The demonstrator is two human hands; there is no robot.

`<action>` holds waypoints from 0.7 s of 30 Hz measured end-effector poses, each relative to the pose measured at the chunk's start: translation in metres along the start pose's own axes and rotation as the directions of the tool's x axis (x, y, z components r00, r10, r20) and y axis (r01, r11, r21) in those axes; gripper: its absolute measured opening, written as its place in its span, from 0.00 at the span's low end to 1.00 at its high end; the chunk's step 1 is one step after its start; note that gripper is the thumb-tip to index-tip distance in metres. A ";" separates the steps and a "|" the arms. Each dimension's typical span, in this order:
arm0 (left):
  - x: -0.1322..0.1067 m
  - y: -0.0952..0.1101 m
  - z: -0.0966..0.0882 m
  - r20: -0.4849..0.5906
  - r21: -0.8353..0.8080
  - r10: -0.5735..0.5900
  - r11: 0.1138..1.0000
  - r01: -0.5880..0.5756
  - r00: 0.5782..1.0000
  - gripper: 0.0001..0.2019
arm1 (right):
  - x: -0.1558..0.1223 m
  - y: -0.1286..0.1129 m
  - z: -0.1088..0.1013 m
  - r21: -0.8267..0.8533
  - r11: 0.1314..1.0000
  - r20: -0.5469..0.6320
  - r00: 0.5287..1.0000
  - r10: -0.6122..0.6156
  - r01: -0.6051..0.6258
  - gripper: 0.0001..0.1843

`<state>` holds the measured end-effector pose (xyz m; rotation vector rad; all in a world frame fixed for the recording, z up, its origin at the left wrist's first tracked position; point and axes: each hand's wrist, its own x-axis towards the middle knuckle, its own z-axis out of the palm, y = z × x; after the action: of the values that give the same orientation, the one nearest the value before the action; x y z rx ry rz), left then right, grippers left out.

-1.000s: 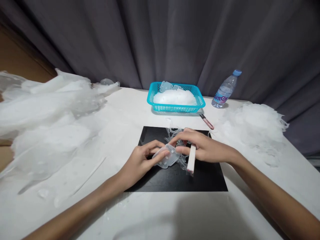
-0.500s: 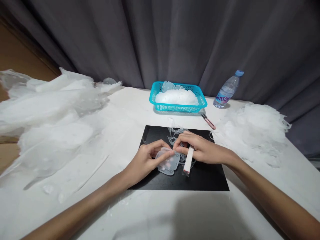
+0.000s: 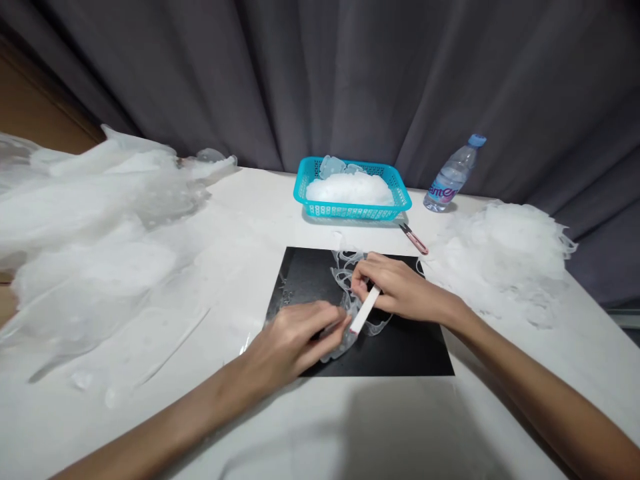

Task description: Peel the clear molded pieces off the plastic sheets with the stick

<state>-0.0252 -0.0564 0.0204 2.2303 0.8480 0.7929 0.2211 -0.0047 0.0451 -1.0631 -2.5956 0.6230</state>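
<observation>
"How are the hands set?"

"The left hand [image 3: 307,333], back upward, pinches a frosted, flat plastic piece [image 3: 341,348] over the near half of the black mat [image 3: 405,357]; the right hand [image 3: 387,280], fingers curled, grips a flat white stick [image 3: 367,310] angled toward it."

"And around them?"

"Thin, curly translucent strips [image 3: 342,279] beside the right hand. A perforated blue basket [image 3: 350,209] sits well apart, near the far edge of the counter [image 3: 265,220]."
</observation>
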 end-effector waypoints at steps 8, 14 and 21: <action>0.009 -0.006 -0.004 0.008 -0.407 -0.381 0.843 0.351 0.924 0.09 | -0.016 0.026 -0.032 -0.005 0.989 0.074 0.986 0.147 -0.147 0.07; 0.012 -0.012 -0.002 0.087 -0.605 -0.458 0.681 0.412 0.885 0.12 | -0.014 0.019 -0.032 -0.052 0.989 -0.087 0.987 0.136 -0.141 0.23; 0.018 -0.011 -0.006 0.109 -0.650 -0.456 0.640 0.410 0.883 0.12 | -0.004 0.012 0.007 -0.155 0.974 0.004 0.986 0.168 -0.165 0.25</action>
<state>-0.0224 -0.0353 0.0220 1.2996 0.9071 0.7711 0.2286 -0.0019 0.0327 -1.3405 -2.6224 0.4749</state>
